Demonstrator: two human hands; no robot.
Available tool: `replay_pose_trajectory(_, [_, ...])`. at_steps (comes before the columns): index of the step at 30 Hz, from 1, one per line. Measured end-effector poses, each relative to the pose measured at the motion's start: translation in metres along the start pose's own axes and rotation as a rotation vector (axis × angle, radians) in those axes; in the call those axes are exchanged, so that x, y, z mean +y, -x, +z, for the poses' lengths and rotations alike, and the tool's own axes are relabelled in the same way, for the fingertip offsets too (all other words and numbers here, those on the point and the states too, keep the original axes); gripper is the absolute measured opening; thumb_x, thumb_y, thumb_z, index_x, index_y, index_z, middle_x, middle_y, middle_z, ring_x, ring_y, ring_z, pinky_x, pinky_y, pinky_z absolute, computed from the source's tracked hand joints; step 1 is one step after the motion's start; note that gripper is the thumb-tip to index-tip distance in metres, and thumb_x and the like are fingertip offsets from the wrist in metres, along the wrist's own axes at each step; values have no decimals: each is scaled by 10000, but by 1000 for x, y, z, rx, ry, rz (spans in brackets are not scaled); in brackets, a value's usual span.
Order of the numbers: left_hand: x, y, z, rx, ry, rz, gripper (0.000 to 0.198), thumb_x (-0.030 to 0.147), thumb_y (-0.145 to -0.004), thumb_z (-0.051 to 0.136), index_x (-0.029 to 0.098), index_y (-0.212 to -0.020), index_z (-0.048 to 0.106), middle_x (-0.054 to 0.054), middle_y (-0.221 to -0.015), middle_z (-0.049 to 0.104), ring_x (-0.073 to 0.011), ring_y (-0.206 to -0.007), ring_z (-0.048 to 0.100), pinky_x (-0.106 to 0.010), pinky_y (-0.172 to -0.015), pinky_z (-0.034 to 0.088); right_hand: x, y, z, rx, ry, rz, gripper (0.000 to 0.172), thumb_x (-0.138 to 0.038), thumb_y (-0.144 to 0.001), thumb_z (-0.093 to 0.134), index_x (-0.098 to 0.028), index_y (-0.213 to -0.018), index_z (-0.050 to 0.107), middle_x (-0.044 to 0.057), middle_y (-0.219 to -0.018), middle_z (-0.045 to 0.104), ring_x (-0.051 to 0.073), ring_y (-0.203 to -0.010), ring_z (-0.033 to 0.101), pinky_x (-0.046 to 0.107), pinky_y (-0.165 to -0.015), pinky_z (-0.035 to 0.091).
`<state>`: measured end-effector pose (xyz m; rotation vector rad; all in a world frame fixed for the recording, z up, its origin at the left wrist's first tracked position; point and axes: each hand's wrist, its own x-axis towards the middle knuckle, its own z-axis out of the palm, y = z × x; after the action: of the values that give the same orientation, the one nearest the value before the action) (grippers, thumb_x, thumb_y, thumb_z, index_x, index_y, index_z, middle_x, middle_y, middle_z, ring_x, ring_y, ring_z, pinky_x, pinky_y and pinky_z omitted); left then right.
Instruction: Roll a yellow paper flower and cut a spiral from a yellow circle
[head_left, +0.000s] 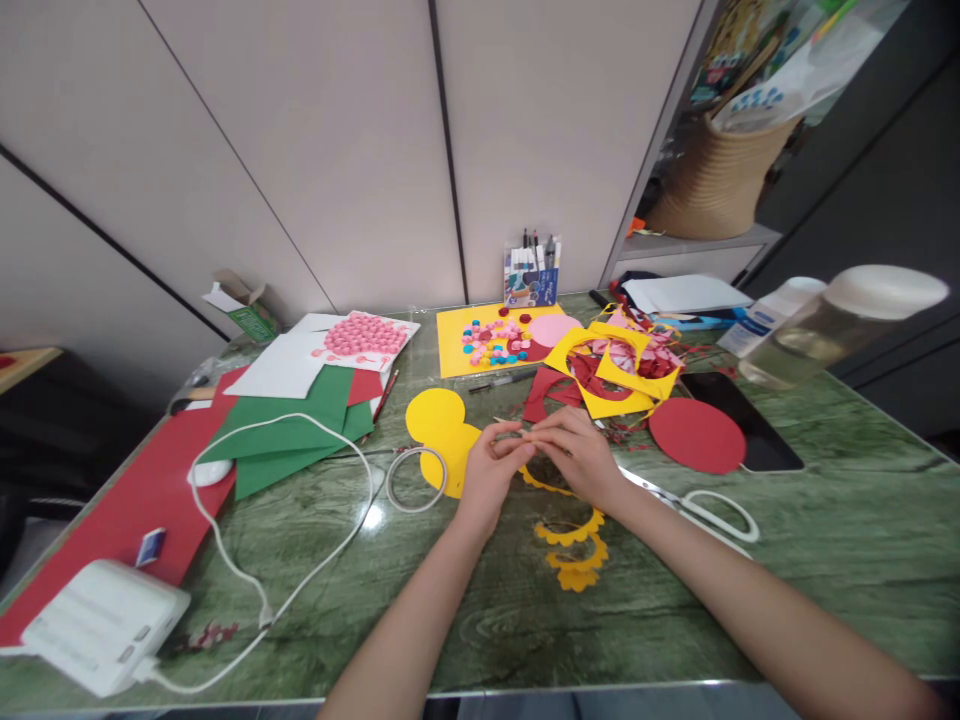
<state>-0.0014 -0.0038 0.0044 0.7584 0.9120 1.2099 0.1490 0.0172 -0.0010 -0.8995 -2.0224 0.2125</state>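
My left hand and my right hand meet above the middle of the table, fingertips pinched together. Between them is the end of a yellow paper spiral strip with a scalloped edge, which dangles in loops below my right hand. A thin pale point shows beyond the left fingertips; what it belongs to is hard to make out. Left of my left hand lie yellow paper circles and a roll of tape. White-handled scissors rest partly behind my right forearm.
Cut yellow paper scraps, a red paper circle, a phone and a bottle are on the right. Small coloured paper balls sit at the back. Green sheets, a white cable and a power bank lie left.
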Motion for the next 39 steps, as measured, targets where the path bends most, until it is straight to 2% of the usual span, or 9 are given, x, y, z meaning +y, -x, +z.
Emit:
replay_pose_trajectory(10, [3, 2, 2, 15, -10, -11, 352, 206, -605, 759, 168, -910, 587, -17, -721, 705, -112, -667, 623, -238, -707, 424, 3, 3, 3, -7, -3, 4, 179, -187, -891, 512, -217, -938, 682, 66, -842, 640, 205, -817, 556, 382, -736, 422])
replay_pose_trajectory(16, [2, 1, 0, 18, -3, -11, 338, 211, -607, 757, 168, -907, 606, -18, -728, 701, -108, -659, 614, -231, -687, 428, 4, 4, 3, 18, -10, 44, 156, -220, -859, 575, -240, -951, 700, 57, -821, 645, 206, -808, 559, 375, -728, 442])
replay_pose_trajectory(29, [1, -1, 0, 56, 1, -16, 163, 220, -632, 729, 144, -750, 646, -18, -669, 662, -100, -614, 571, -231, -653, 434, -1, 1, 2, 42, -49, 134, 172, -231, -829, 611, -243, -972, 706, 59, -857, 625, 201, -802, 593, 357, -710, 500])
replay_pose_trajectory(39, [1, 0, 1, 43, -44, 13, 136, 214, -622, 726, 155, -727, 663, -10, -705, 663, -102, -632, 568, -226, -647, 426, 2, 4, 3, 51, 11, 79, 159, -211, -844, 587, -244, -944, 706, 57, -826, 638, 202, -798, 575, 374, -722, 465])
